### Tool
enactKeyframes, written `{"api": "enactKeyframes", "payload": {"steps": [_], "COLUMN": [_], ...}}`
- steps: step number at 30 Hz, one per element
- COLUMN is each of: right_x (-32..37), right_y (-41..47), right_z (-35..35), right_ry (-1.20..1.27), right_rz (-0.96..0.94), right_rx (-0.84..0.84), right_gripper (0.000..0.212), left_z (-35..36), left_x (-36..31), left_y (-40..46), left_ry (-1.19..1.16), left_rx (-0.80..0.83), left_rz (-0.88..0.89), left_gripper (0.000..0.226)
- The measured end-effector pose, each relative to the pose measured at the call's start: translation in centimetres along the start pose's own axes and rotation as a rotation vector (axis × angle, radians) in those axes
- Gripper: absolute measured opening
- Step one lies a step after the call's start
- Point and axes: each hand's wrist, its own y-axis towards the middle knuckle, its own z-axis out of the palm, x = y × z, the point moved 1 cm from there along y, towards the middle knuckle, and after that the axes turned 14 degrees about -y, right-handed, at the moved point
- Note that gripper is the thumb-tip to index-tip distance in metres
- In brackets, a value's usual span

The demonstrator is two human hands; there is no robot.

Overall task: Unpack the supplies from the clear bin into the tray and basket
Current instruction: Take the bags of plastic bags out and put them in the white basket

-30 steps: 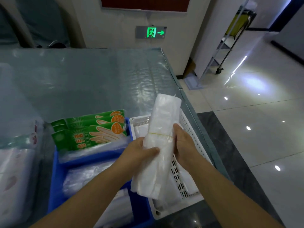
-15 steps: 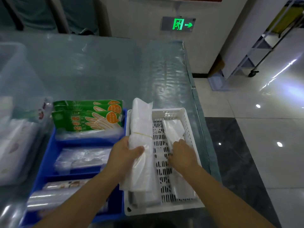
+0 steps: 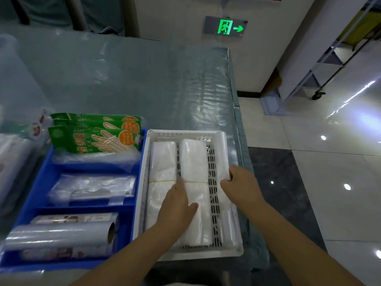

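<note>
The step in hand looks like packing the white plastic basket with slotted sides, which sits on the table just right of the blue plastic tray with dividers. Two bundles of folded see-through plastic bags lie side by side in the basket, each tied round the middle with a thin yellow band. The left hand lies flat on top of them, with its fingers held close together and stretched out, touching the right bundle of bags and the seam beside the left bundle of bags. It presses down and grips nothing. The right hand is at the right wall of the basket. Its fingers are curled in, and they seem to pinch a third thin pack of bags that stands against that wall, but I cannot tell how tight the hold is. The blue tray already holds green packs of throw-away gloves at the far end, a flat clear pack in the middle, and rolls of clear wrap at the near end. The clear bin is at the far left, mostly out of view, with white things in it. The next move, I think, is to tuck the thin pack down flat, let go, and reach left to the bin for more.
</note>
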Motion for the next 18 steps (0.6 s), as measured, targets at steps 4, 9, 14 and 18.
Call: {"api": "enactKeyframes", "payload": {"steps": [4,9,14,18], "right_x": [-0.3,-0.5,-0.4,0.4], "right_y": [-0.1,-0.3,-0.5,-0.5], "right_z": [-0.1,-0.2,-0.5,-0.9], "right_ry": [-0.015,-0.003,-0.031,-0.04], "right_rz": [-0.011,-0.014,-0.018,-0.05], "right_rx": [0.013,0.001,0.021,0.017], "right_gripper": [0.013,0.011,0.012,0.019], "left_z": [1.0,3.1,2.8,1.3], "left_x": [0.1,1.2,2.0,2.6], "left_y": [0.0,1.1,1.4,0.7], "left_ry": [0.4,0.674,0.688,0.663], "left_rx": [0.036,0.32,0.299,0.312], "left_rz": [0.317,0.508,0.582,0.609], "left_gripper": [0.081,0.066,0.058,0.064]}}
